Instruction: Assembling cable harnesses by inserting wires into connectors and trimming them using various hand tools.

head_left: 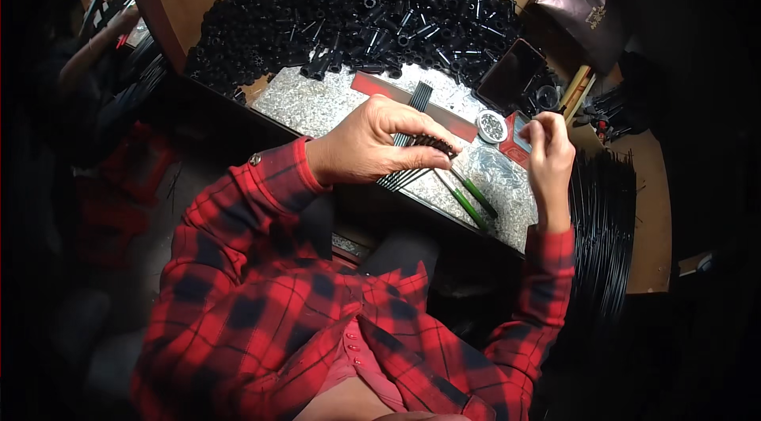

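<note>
While our left hand (372, 147) grips a fan of thin black rods (416, 153) over the metal plate (317, 104), the black tube pile (357, 9) sits behind it. Two green sticks (474, 200) lie on the plate just right of the rods. A round tin (491, 127) sits near a dark phone (511, 76). Our right hand (548, 153) is raised, fingertips pinched narrow; what's in them we can't tell. Long black rods (602, 215) lie at far right.

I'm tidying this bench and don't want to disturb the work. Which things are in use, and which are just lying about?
In use:
left hand gripping bundle of thin black rods
right hand, fingers pinched
small round tin

Lying about:
green-handled tools
phone
brown bag
</note>
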Motion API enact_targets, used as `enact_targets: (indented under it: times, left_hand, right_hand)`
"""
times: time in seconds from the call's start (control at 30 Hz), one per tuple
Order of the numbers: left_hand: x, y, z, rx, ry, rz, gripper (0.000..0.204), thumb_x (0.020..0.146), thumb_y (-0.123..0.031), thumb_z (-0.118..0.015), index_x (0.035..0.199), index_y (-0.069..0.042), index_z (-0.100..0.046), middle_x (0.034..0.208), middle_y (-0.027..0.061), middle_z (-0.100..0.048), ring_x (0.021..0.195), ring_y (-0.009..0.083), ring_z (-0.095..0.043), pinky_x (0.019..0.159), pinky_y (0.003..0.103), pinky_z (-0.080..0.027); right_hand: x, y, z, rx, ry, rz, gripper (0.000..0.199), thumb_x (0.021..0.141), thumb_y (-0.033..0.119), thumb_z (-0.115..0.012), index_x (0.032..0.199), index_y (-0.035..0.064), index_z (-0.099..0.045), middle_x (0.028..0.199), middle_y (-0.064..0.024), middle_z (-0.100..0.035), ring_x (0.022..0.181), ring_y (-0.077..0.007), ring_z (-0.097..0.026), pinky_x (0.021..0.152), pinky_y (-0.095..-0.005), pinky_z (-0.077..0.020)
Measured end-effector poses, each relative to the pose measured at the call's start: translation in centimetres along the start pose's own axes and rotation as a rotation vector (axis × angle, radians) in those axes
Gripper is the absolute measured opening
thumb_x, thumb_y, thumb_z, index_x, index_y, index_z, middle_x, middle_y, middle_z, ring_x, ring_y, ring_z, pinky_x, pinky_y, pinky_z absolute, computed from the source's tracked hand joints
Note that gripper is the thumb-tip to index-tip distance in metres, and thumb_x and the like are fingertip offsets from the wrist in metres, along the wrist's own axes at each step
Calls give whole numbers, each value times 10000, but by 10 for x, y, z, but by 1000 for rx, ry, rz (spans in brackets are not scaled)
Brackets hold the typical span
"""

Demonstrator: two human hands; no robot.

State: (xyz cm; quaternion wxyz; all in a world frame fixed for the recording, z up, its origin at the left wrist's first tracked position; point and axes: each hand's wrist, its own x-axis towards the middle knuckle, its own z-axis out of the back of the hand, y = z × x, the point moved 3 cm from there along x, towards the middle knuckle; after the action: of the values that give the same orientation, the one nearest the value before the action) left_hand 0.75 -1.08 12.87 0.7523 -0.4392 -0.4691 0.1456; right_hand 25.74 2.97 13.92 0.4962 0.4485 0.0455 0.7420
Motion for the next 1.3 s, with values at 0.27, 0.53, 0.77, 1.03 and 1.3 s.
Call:
enact_targets:
  times: [0.27, 0.53, 0.77, 1.03, 1.3]
  left_hand:
    - [1, -4, -5, 260, -121, -145, 163, 779, -4, -637, 943, 5, -637, 831, 104, -663, 756, 166, -647, 675, 254, -509]
    - [-1, -6, -6, 266, -134, -175, 147, 784, 0, -629, 930, 4, -636, 830, 103, -662, 755, 165, -644, 665, 252, -507]
    - [1, -8, -5, 300, -118, -213, 148, 773, -5, -640, 921, -2, -640, 837, 103, -663, 754, 178, -645, 660, 261, -506]
    - [3, -5, -6, 334, -77, -208, 162, 761, -11, -653, 922, -6, -642, 847, 108, -664, 764, 192, -648, 669, 273, -509]
    - [8, -5, -9, 293, -7, -259, 165, 745, -16, -665, 909, -6, -643, 842, 108, -666, 787, 216, -651, 693, 286, -515]
  right_hand:
    - [-38, 99, 6, -43, 148, 434, 296, 730, -103, -566, 999, 21, -584, 693, -91, -547, 576, -206, -561, 502, -279, -447]
    - [-36, 105, 0, -131, 147, 529, 388, 670, -70, -591, 1031, 73, -618, 684, -72, -536, 570, -195, -551, 488, -296, -447]
    - [-34, 111, 0, -143, 173, 554, 374, 688, -47, -585, 1038, 82, -618, 689, -62, -537, 570, -186, -549, 484, -290, -448]
    - [-33, 120, 3, -148, 3, 512, 329, 698, -54, -571, 1009, 49, -599, 804, -104, -536, 639, -219, -574, 535, -308, -475]
    - [-37, 109, 19, -193, 390, 508, 296, 733, -66, -553, 1023, -13, -536, 889, -166, -518, 781, -291, -574, 642, -343, -486]
